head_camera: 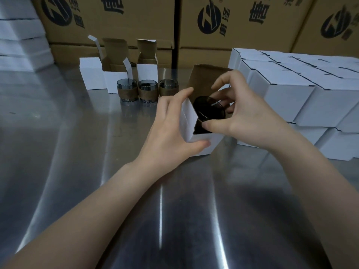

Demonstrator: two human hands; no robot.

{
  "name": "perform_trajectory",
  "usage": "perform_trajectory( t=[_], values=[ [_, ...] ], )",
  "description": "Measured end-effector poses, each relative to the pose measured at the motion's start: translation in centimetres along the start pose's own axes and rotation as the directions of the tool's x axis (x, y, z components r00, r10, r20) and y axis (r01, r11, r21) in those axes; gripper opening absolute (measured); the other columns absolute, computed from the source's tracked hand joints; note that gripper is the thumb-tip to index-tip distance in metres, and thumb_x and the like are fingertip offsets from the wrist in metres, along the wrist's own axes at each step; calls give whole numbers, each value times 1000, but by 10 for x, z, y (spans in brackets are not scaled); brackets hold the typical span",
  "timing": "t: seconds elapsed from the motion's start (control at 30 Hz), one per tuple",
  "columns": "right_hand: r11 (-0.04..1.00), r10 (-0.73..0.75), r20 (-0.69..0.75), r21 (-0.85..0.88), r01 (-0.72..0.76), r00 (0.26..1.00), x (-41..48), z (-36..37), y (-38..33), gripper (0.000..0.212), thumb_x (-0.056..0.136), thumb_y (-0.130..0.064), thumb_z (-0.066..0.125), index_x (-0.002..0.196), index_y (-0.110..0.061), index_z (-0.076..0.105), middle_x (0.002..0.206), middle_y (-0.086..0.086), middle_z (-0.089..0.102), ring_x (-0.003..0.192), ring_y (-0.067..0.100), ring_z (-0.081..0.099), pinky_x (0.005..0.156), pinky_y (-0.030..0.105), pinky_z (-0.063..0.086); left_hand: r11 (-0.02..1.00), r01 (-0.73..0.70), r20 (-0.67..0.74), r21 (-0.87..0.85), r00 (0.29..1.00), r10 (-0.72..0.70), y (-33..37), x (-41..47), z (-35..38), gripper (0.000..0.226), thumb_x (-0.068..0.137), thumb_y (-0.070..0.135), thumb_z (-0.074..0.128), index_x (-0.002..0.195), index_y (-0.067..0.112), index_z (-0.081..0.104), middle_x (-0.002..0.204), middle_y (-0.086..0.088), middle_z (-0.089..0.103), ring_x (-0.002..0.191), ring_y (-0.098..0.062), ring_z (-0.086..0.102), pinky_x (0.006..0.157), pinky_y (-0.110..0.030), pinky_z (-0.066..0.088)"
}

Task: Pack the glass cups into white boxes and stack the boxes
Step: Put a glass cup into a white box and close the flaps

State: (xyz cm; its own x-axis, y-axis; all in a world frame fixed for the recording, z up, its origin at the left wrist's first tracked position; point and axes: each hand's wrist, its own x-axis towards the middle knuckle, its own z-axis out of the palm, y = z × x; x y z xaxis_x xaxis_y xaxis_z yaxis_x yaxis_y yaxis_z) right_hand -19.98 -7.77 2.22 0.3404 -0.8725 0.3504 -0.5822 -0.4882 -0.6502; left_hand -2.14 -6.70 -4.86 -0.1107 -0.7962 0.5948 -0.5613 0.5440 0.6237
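Well, the only writing you have in the head view is on the brown cartons (120, 26) along the back. Each carries a dark round logo (209, 18) with large dark characters beside it, too blurred to read. The white boxes are blank.

The glass cup (208, 109) you are packing is dark, smoky glass. It sits tilted in the mouth of the open box (215, 144), partly down inside, rim turned toward you. Your right grip (246, 121) pinches it at the rim between thumb and fingertips. Your left grip (169, 131) clasps the box, thumb on the near white face and fingers up the left wall. The box stands on the steel surface (77, 152), its brown inner flap raised behind the cup.

Three more cups (147, 90) stand upright in a row farther back, of grey tinted glass, each with a brown band round its body. Just behind them are empty boxes (147, 71) with flaps up. At your right, closed boxes (291, 90) are stacked in layers, just beside the open box. More white stacks (19, 35) stand at far left.
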Motion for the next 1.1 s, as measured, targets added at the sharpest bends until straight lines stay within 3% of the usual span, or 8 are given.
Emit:
perform_trajectory(
  t=[0.13,0.27,0.47,0.7,0.83,1.0,1.1],
  values=[
    [1000,27,29,-5,-27,999,-1,-1,-3,58,66,-18,79,100,-35,36,101,-2,61,85,15,61,71,37,53,996,-51,-8,70,999,51,5,-1,2,102,67,32,88,149,25,29,131,5,32,111,26,27,92,7,22],
    [996,84,52,24,-86,995,-1,-2,-4,54,60,-17,78,94,-34,39,98,-1,63,81,21,60,74,49,51,986,-104,-18,128,994,107,12,-3,3,102,67,30,87,150,19,29,127,6,30,110,6,31,93,5,25],
    [988,156,101,-15,-155,983,-2,-2,-7,55,44,-28,72,90,-30,42,98,2,63,92,28,63,77,54,53,966,-152,8,208,988,154,24,-6,3,101,67,33,85,150,21,29,130,-4,35,117,-16,43,90,-26,42],
    [987,151,132,-79,-141,980,1,-4,-4,54,48,-24,76,90,-27,42,87,7,61,85,35,61,71,53,52,958,-174,21,227,985,173,29,-7,2,98,70,34,84,149,24,27,130,-5,35,118,-25,47,89,-44,52],
    [990,126,148,-87,-114,981,1,-2,-4,55,54,-19,82,93,-25,44,87,5,60,85,34,59,71,52,51,962,-170,26,214,985,168,27,-7,2,97,70,35,83,150,22,30,131,-5,35,119,-22,45,92,-38,50],
    [990,134,143,-71,-125,981,-1,-1,-8,65,37,-49,69,95,-26,50,88,4,62,84,31,60,74,54,52,972,-161,17,173,987,161,20,-5,2,97,70,31,85,151,20,32,128,2,30,117,-10,39,95,-12,36],
    [990,125,132,-78,-115,983,-1,0,-7,61,37,-54,67,91,-29,52,84,1,62,81,26,61,73,52,52,976,-163,3,146,986,164,16,-4,2,97,70,28,84,151,18,33,126,0,31,111,-4,35,98,-2,29]
  ],
)
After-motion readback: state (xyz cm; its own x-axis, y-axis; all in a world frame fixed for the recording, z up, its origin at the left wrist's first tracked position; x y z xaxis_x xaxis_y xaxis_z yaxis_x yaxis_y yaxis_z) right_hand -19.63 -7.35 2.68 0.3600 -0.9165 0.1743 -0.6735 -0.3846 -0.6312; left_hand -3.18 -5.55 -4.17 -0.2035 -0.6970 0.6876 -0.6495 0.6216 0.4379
